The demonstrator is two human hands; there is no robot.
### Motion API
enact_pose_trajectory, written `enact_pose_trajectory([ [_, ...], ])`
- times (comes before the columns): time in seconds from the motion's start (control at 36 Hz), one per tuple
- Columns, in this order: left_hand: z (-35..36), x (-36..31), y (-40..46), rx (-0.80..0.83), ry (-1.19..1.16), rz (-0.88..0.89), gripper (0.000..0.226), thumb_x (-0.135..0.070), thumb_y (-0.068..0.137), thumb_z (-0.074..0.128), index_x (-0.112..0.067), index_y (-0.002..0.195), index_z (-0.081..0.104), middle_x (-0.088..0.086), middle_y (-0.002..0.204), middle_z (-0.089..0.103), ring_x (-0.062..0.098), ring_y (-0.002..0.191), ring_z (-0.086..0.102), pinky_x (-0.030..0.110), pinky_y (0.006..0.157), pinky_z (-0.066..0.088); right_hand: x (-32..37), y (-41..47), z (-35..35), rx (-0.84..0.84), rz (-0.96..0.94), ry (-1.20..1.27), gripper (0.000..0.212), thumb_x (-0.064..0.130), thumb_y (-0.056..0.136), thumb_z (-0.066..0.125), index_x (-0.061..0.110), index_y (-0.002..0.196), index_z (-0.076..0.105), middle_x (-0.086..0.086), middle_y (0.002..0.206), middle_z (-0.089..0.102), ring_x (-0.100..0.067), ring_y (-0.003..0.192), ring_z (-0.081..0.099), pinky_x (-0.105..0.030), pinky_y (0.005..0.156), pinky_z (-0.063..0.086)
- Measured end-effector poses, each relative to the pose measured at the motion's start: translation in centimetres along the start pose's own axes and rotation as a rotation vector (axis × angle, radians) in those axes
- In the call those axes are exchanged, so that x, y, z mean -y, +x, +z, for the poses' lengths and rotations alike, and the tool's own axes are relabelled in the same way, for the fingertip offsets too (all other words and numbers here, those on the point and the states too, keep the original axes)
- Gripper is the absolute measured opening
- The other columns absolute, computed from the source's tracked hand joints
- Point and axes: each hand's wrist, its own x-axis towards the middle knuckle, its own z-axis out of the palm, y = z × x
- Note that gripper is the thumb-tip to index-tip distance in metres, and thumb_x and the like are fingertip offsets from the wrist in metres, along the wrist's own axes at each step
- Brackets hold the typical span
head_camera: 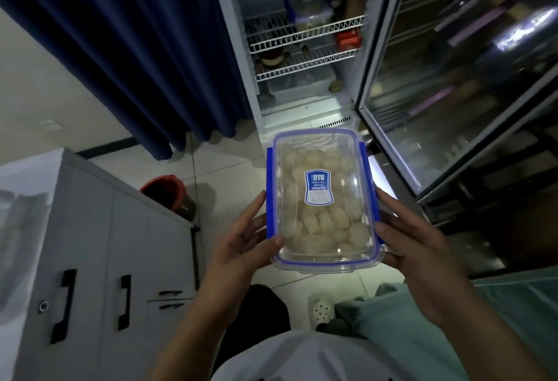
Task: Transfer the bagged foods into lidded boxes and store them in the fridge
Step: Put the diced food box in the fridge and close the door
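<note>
A: Where was the box [324, 199]?
B: In front of the open fridge [302, 48], not yet inside. The left hand [241, 238] and right hand [419, 247] clamped its sides.
A: Progress?
B: Pale food pieces were boxed, lid latched; shelving it in the fridge remained, I'd judge

Navy curtain [126, 48], tiled floor [229, 163], grey cabinet [120, 244]
</note>
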Motion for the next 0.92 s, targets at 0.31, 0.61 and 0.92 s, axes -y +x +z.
enact_pose_trajectory([
  [0.31,-1.3,-1.8,11.1,0.006,-0.019,-0.072,0.062,-0.019,0.081,0.072,-0.051,0.132,0.057,-0.002,0.13,0.068,0.026,0.116,0.067,0.048,0.091,0.059,0.0,9.2,0.0,0.013,-0.006,0.035,0.068,0.024,0.071,0.079,0.04,0.134,0.06,0.005,0.132,0.066,-0.019,0.116,0.066,-0.028,0.083,0.057],
  [0.61,-7.2,-5.8,26.4,0.016,-0.057,-0.047,0.064,-0.031,0.081,0.075,-0.05,0.138,0.053,-0.001,0.132,0.067,0.025,0.116,0.068,0.036,0.08,0.061,4.5,24.9,4.9,0.032,0.017,-0.025,0.077,0.03,0.07,0.086,0.041,0.139,0.054,0.004,0.135,0.064,-0.024,0.119,0.065,-0.048,0.098,0.048],
  [0.92,-9.2,-8.6,38.6,0.01,-0.078,-0.11,0.057,-0.025,0.088,0.073,-0.051,0.135,0.054,-0.004,0.129,0.069,0.023,0.112,0.07,0.041,0.083,0.062,6.9,37.4,5.8,0.04,0.016,-0.02,0.072,0.028,0.082,0.082,0.037,0.145,0.048,0.002,0.14,0.06,-0.024,0.126,0.06,-0.048,0.105,0.044],
])
